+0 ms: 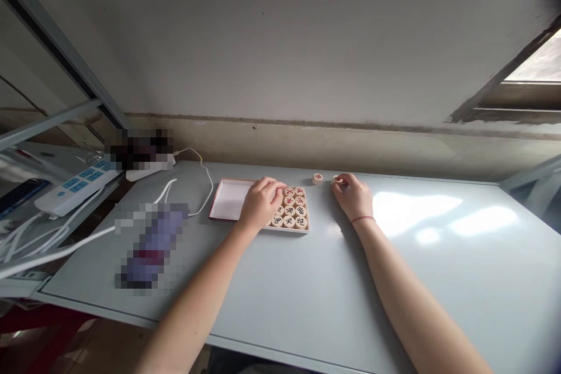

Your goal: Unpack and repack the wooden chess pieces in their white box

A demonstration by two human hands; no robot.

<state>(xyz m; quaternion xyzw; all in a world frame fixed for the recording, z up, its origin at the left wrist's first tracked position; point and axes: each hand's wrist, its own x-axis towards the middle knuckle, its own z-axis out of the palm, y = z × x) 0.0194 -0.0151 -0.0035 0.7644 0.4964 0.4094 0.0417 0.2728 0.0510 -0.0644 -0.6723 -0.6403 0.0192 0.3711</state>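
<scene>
A shallow white box holds several round wooden pieces with red and black characters, set in rows. Left of it, partly behind my left hand, is a red-edged lid or tray with a white inside. My left hand is over the box's left part, its fingers closed together at the upper pieces; what they hold, if anything, is hidden. One red-marked piece lies on the table beyond the box. My right hand pinches another round piece to the right of it.
On the grey table, a blurred purple object lies at the left among white cables. A power strip and a dark phone-like object are farther left. The wall rises behind the table's back edge.
</scene>
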